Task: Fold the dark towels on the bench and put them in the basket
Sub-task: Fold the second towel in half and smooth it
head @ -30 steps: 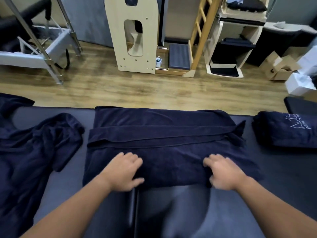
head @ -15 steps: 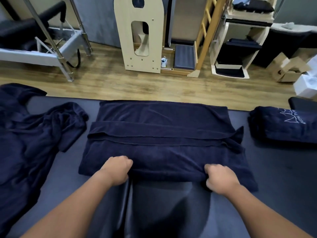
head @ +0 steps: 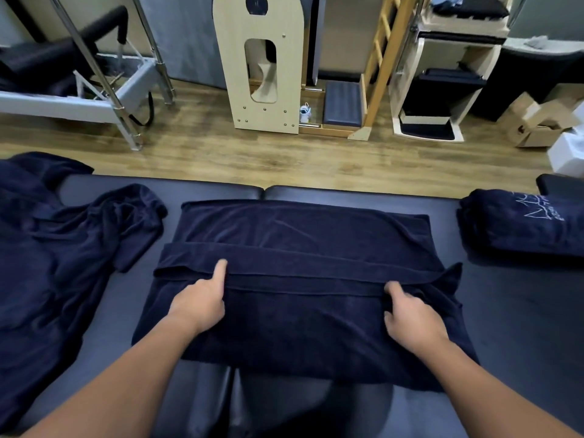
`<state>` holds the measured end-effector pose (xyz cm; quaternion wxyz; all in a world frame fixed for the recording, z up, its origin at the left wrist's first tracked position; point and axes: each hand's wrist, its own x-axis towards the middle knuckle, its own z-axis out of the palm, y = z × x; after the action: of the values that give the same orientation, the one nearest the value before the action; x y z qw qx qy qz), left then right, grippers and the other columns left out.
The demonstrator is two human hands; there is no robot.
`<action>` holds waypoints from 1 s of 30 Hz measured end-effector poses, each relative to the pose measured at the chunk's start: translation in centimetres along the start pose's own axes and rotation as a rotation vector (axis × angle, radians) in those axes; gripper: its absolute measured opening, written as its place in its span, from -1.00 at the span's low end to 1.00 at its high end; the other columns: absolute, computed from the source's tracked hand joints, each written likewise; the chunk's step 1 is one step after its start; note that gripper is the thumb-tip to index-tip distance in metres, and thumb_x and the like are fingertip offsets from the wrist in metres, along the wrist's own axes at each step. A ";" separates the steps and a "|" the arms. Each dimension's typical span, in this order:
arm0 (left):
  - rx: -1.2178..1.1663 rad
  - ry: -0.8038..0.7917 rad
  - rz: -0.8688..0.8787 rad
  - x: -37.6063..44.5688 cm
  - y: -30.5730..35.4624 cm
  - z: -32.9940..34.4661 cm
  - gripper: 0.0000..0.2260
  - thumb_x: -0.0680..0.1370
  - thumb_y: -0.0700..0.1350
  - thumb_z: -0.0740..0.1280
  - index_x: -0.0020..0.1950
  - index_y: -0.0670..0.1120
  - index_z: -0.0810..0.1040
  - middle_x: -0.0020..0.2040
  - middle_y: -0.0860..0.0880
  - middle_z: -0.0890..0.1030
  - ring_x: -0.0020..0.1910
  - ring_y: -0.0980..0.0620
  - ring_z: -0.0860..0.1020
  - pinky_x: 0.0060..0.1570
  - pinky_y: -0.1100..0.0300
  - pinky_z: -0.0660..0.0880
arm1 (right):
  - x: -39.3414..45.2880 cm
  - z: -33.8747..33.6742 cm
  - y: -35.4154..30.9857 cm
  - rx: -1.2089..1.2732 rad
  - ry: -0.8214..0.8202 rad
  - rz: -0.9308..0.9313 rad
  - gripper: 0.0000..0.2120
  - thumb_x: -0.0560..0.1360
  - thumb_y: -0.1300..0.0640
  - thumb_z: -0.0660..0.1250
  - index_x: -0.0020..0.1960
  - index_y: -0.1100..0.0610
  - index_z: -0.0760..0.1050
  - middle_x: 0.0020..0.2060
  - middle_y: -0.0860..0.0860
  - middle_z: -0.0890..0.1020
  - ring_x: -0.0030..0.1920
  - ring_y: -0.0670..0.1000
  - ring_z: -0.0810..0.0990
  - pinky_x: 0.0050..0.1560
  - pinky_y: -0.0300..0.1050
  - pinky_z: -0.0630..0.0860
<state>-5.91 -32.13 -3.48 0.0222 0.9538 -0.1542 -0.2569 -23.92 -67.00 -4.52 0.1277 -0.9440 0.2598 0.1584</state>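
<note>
1. The left hand (head: 197, 300) is resting on the half-folded towel (head: 300, 298) at lower centre of the surface (head: 521, 311), forefinger straight and pointing at the folded-over band.
2. The right hand (head: 410, 314) is lying on the same fold line; its fingers seem to be curling onto the cloth, though the pinch is unclear.
3. Next fold likely needs both near corners gripped.
4. Count: one crumpled pile (head: 63, 248) at left, one towel in hand, one folded towel (head: 518, 222) at right; no basket showing.

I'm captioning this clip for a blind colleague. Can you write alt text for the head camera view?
A person's left hand and right hand rest on a half-folded dark navy towel spread on a dark padded bench. An unfolded towel heap lies to the left, a folded towel to the right, and exercise equipment stands on the wooden floor beyond.
</note>
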 end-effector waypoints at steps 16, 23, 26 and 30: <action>-0.043 0.429 -0.174 8.6 -1.0 -7.0 -0.95 0.58 -0.25 0.16 -0.02 -0.14 0.38 -0.28 -0.13 0.45 -0.32 -0.17 0.39 -0.29 0.02 0.38 | 8.1 -5.5 -0.5 0.053 0.323 0.332 -0.83 0.50 0.06 0.20 -0.02 0.13 0.49 -0.37 0.04 0.41 -0.28 0.19 0.43 -0.21 -0.01 0.45; -0.157 0.318 -0.185 14.5 1.2 -9.8 -0.47 0.64 -0.06 0.24 0.54 -0.10 0.08 0.18 -0.31 0.54 0.06 -0.34 0.52 -0.02 -0.14 0.48 | 15.7 -7.4 -2.3 0.132 0.353 0.368 -0.53 0.54 0.09 0.27 0.42 0.13 0.28 0.01 0.26 0.58 -0.05 0.31 0.54 -0.13 0.06 0.43; 0.082 0.219 0.050 14.0 4.1 -6.8 -0.18 0.57 0.25 0.27 0.64 0.09 -0.16 0.50 -0.23 0.29 0.43 -0.30 0.33 0.28 -0.26 0.41 | 16.5 -5.2 -3.0 0.147 0.185 0.087 -0.23 0.51 -0.05 0.37 0.58 -0.01 0.03 0.35 0.18 0.46 0.30 0.30 0.48 0.16 0.19 0.51; 0.201 -0.091 0.333 12.3 8.7 -2.3 -0.01 0.40 0.41 0.39 0.50 0.46 -0.35 0.62 -0.06 -0.36 0.59 -0.32 -0.27 0.38 -0.53 0.03 | 14.9 -1.5 -2.4 -0.056 -0.030 -0.171 -0.38 0.58 -0.27 0.18 0.58 -0.21 0.09 0.61 -0.14 0.03 0.62 0.08 -0.07 0.50 0.38 0.10</action>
<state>2.81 -44.27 -6.39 -0.0381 0.8999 -0.3354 -0.2761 -10.18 -72.21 -8.22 0.1180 -0.9635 0.1719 0.1681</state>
